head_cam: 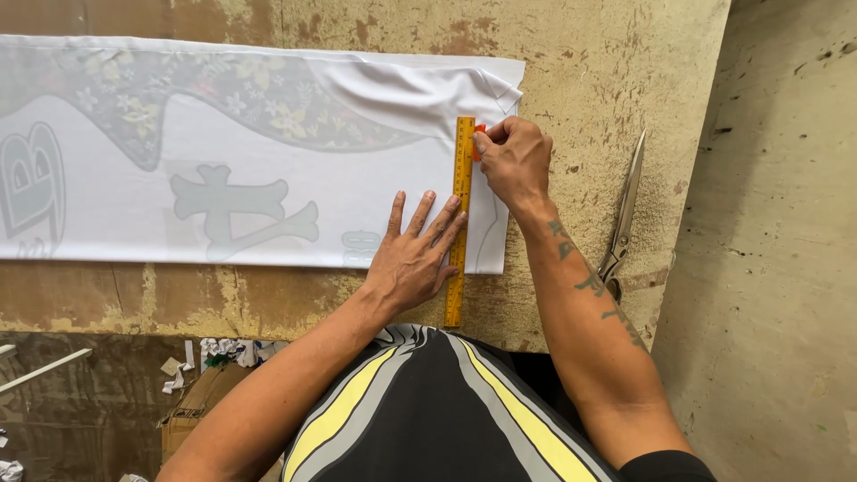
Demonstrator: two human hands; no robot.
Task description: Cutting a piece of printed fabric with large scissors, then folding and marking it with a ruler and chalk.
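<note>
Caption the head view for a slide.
Left hand pins orange ruler on white fabric; right hand holds small orange marker.

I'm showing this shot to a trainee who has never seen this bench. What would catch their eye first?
Probably the yellow ruler lying across the white printed fabric, pinned flat by the left hand. At its top, the right hand pinches a small orange marker against the edge. Long scissors lie to the right on the worn table.

the left hand (412, 259) is laid flat, palm down, fingers spread and pointed away. the right hand (513, 161) is curled, fingertips pinched together, its tattooed forearm stretched forward.
</note>
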